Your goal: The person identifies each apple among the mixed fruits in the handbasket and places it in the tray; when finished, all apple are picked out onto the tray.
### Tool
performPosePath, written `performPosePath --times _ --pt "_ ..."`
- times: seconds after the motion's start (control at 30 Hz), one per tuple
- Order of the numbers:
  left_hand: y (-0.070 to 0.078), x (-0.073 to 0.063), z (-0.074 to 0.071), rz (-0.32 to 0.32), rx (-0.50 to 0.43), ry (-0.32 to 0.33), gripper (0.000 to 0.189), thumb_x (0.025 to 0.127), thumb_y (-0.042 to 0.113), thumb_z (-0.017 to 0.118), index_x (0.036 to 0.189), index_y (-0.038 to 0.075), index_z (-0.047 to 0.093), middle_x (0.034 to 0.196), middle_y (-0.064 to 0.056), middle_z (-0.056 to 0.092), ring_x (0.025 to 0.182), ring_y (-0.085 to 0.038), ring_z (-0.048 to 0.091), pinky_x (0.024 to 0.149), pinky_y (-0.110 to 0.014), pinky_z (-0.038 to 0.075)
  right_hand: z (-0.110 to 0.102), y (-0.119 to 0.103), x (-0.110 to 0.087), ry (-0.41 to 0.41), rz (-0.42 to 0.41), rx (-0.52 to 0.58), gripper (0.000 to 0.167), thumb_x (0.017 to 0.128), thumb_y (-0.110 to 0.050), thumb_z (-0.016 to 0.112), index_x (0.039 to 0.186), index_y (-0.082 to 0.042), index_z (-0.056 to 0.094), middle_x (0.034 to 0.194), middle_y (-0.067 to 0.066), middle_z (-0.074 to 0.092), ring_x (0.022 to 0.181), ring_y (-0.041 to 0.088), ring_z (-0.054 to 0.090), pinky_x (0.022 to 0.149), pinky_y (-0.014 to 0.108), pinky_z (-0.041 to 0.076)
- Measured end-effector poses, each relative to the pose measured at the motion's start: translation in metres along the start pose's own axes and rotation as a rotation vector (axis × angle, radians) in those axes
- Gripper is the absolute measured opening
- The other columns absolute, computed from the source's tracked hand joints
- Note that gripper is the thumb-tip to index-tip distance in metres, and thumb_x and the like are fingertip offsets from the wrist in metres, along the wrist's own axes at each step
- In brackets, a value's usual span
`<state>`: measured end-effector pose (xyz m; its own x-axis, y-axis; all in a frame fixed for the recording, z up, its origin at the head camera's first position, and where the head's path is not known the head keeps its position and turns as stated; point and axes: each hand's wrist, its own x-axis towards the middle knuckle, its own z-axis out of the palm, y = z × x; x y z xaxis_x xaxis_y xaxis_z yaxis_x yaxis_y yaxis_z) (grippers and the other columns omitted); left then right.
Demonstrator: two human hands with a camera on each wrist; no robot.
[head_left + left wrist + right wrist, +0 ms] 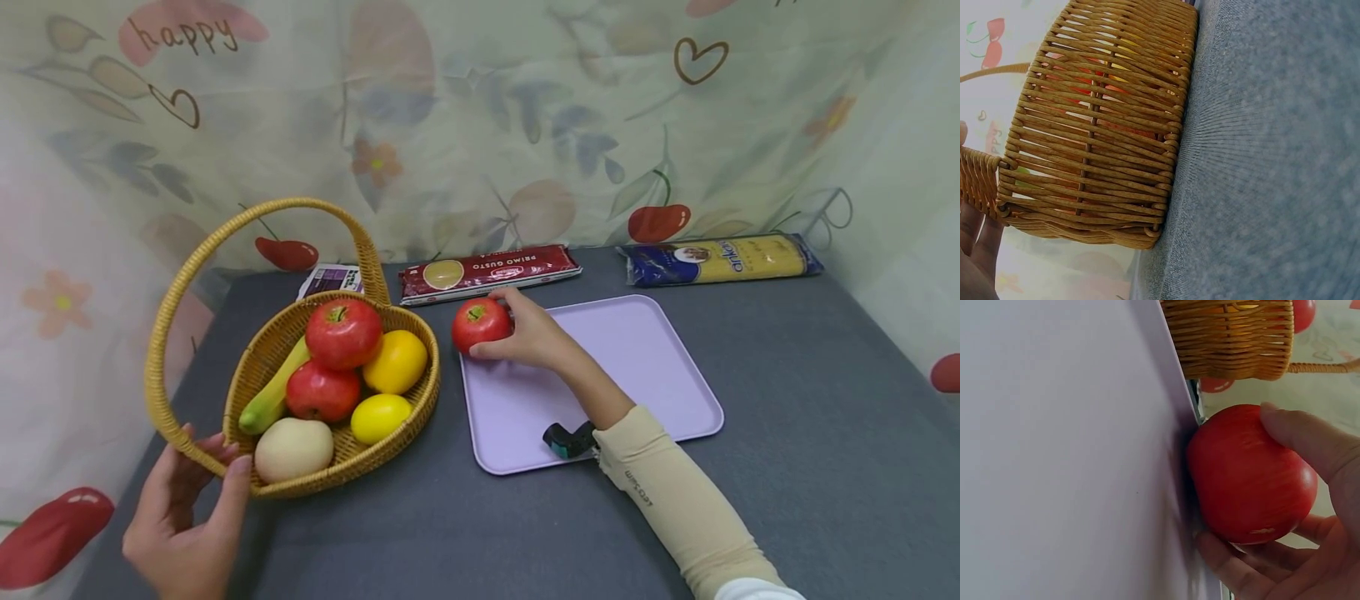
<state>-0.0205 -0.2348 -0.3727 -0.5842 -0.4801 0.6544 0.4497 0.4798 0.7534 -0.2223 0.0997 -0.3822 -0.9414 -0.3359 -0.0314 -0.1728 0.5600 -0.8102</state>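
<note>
In the head view my right hand holds a red apple over the far left corner of a lilac tray. The right wrist view shows the thumb on one side of the apple and fingers on the other. My left hand grips the wicker basket at the base of its handle, on the near left. Inside the basket lie two red apples, a greenish-yellow banana, an orange, a lemon and a pale round fruit.
Along the back lie a red pasta packet, a blue and yellow packet and a small purple-white packet behind the basket. A black wrist device sits over the tray's near edge. A patterned cloth hangs behind the grey table.
</note>
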Motion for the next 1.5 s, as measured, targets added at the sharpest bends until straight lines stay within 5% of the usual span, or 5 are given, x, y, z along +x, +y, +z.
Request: performPosePath --times 0.5,1.1,1.33,1.5 --pt "0.0 0.001 0.001 0.028 -0.089 0.002 0.05 0.075 -0.02 0.074 0.123 -0.014 0.063 0.103 -0.016 0.072 0.085 -0.011 0.07 0.082 -0.015 0.054 -0.01 0.005 -0.002 -0.068 0.019 0.036 0.086 0.074 -0.019 0.09 0.144 -0.014 0.041 0.137 0.013 0.052 0.13 0.034 0.047 0.105 0.05 0.045" --pt "-0.004 0.001 -0.001 0.032 -0.071 0.003 0.051 0.074 -0.019 0.075 0.124 -0.013 0.063 0.103 -0.015 0.072 0.086 -0.01 0.07 0.082 -0.015 0.054 -0.012 0.003 -0.002 -0.161 -0.002 0.035 0.091 0.08 -0.023 0.085 0.155 -0.014 0.035 0.147 0.013 0.044 0.131 0.03 0.045 0.107 0.05 0.044" --pt "-0.008 0.001 -0.002 0.028 -0.073 -0.002 0.052 0.074 -0.02 0.075 0.124 -0.013 0.063 0.103 -0.016 0.072 0.086 -0.011 0.07 0.081 -0.015 0.054 -0.013 -0.023 -0.011 -0.033 -0.11 -0.069 0.082 0.082 -0.035 0.083 0.15 -0.013 0.045 0.152 0.011 0.043 0.137 0.031 0.039 0.109 0.055 0.04" --pt "-0.01 0.0 -0.002 0.027 -0.076 -0.003 0.052 0.074 -0.02 0.075 0.124 -0.013 0.063 0.103 -0.017 0.072 0.086 -0.011 0.07 0.082 -0.015 0.054 -0.006 -0.048 -0.017 0.073 -0.205 -0.003 0.068 0.084 -0.036 0.082 0.142 -0.014 0.056 0.146 0.006 0.05 0.133 0.025 0.044 0.107 0.049 0.043"
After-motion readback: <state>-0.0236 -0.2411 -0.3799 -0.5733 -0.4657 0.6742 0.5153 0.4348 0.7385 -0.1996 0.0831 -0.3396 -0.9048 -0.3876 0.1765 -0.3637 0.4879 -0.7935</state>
